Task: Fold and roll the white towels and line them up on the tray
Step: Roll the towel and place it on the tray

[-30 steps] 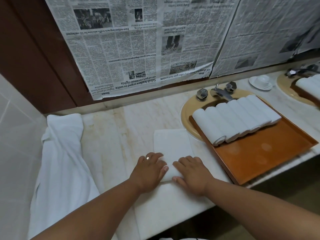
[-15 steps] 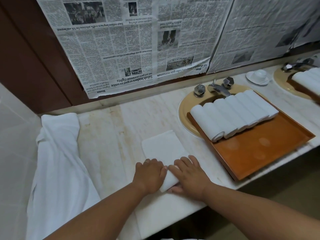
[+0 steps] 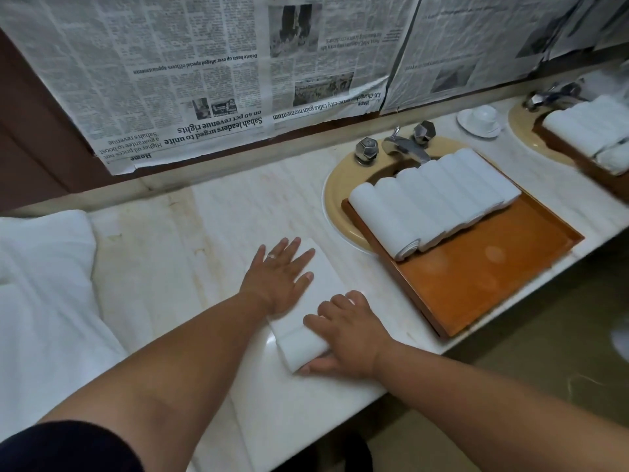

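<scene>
A folded white towel (image 3: 321, 287) lies on the marble counter, its near end rolled into a short roll. My right hand (image 3: 350, 330) curls over that roll, thumb underneath at the near side. My left hand (image 3: 279, 275) lies flat with spread fingers on the unrolled far part of the towel. To the right, an orange-brown tray (image 3: 476, 284) sits over a basin and carries several rolled white towels (image 3: 429, 199) lined up side by side along its far edge.
A pile of white towels (image 3: 44, 301) covers the counter's left end. A yellow basin (image 3: 337, 199) with a chrome tap (image 3: 405, 146) sits under the tray. At the far right are a white cup on a saucer (image 3: 480, 119) and a second tray of towels (image 3: 592, 131). Newspaper covers the wall.
My left hand left the roll and moved forward to lie flat on the unrolled towel. My right hand stayed on the roll. The view shifted closer.
</scene>
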